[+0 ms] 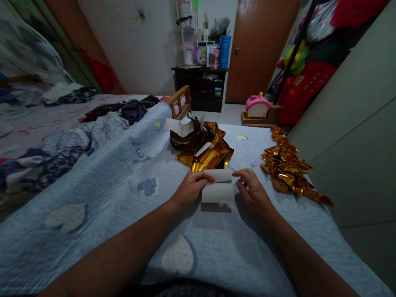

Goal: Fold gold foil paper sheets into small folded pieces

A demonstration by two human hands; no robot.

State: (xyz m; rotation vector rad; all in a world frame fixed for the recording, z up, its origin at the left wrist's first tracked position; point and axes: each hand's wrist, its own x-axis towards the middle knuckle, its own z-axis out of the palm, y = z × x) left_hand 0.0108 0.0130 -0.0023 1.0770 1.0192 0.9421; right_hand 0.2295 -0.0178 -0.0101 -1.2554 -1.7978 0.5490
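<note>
A white sheet of paper (218, 187) lies on the blue quilt (130, 185), its far edge rolled or folded over. My left hand (190, 187) pinches the paper's left edge with fingers curled. My right hand (252, 189) pinches the right edge the same way. Just beyond the paper sits a heap of unfolded gold foil sheets (210, 156), white on the back.
A row of folded gold foil pieces (287, 167) runs along the quilt's right side. A dark basket (188, 138) with white paper and a wooden frame stands behind the foil heap. Clothes lie on the bed at left. A grey wardrobe wall is at right.
</note>
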